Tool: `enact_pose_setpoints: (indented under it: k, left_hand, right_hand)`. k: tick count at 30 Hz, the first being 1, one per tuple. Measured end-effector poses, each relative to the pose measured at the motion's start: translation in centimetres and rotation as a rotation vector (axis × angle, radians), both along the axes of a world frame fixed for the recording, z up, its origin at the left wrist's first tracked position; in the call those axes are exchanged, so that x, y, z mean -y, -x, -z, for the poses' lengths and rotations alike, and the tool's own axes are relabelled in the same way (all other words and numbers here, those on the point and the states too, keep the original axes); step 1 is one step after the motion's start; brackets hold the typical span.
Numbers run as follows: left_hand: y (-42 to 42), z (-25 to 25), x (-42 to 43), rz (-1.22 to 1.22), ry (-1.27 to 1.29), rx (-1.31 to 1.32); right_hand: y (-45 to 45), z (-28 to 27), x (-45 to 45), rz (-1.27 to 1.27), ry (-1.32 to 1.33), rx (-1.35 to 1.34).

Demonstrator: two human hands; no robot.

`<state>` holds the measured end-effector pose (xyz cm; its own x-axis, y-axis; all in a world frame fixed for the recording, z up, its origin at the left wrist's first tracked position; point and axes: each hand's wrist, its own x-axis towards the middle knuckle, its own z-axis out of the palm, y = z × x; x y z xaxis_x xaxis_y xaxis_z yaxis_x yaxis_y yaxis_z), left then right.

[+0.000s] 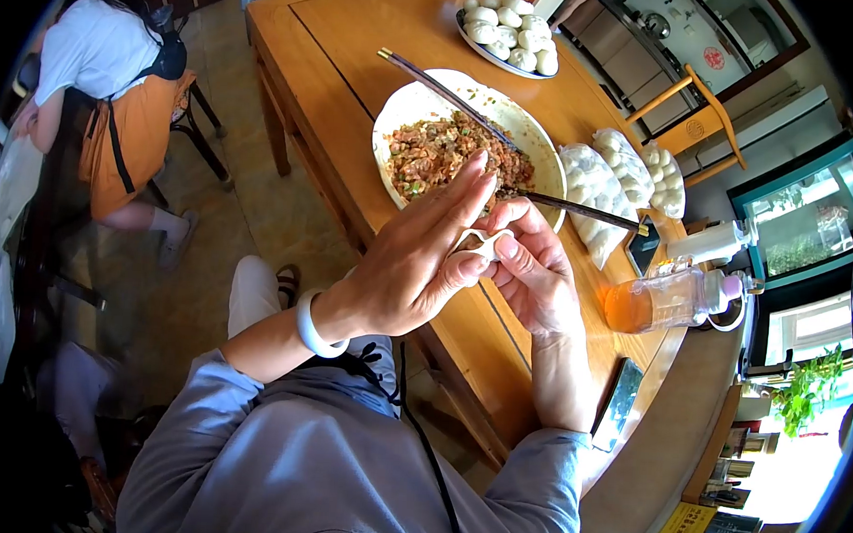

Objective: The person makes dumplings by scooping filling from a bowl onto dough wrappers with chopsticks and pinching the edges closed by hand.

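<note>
Held up at the near edge of the wooden tabletop (pixel 331 54), beside the large bowl (pixel 539 137), is a small dough wrapper (pixel 478 242). It is off-white, soft and thin, its rim bent into an uneven, wavy curve that stands up around a hollow. Some brownish stuff shows inside the hollow, though it is too small to make out clearly. Fingers cover much of the wrapper, so its full outline cannot be told.

The left hand (pixel 413 242), with a pale bangle (pixel 315 326) on its wrist, has its fingers stretched out together and its thumb bent in against the dough, holding one side. The right hand (pixel 532 272) is partly curled, its thumb and forefinger closed on the other side of the rim.

The white bowl holds a moist, chopped filling (pixel 432 161), pinkish brown flecked with green. Dark chopsticks (pixel 445 94) slant across its far side, tips in the filling; another dark utensil (pixel 584 210) crosses the rim at the right. Beyond the bowl, a plate (pixel 469 39) carries piled white buns (pixel 506 34). Clear bags (pixel 592 193) of similar pale, rounded pieces lie just beside the bowl, near a bottle of amber liquid (pixel 637 305).
</note>
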<state>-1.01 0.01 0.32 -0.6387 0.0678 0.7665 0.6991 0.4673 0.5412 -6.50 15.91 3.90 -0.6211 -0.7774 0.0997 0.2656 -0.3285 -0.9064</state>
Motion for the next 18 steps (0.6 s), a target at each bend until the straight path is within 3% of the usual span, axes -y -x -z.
enact_pose_setpoints:
  k: [18]
  left_hand:
    - [0.11, 0.09, 0.46, -0.027, 0.036, -0.087]
  right_hand:
    - [-0.13, -0.18, 0.03, 0.003, -0.032, -0.03]
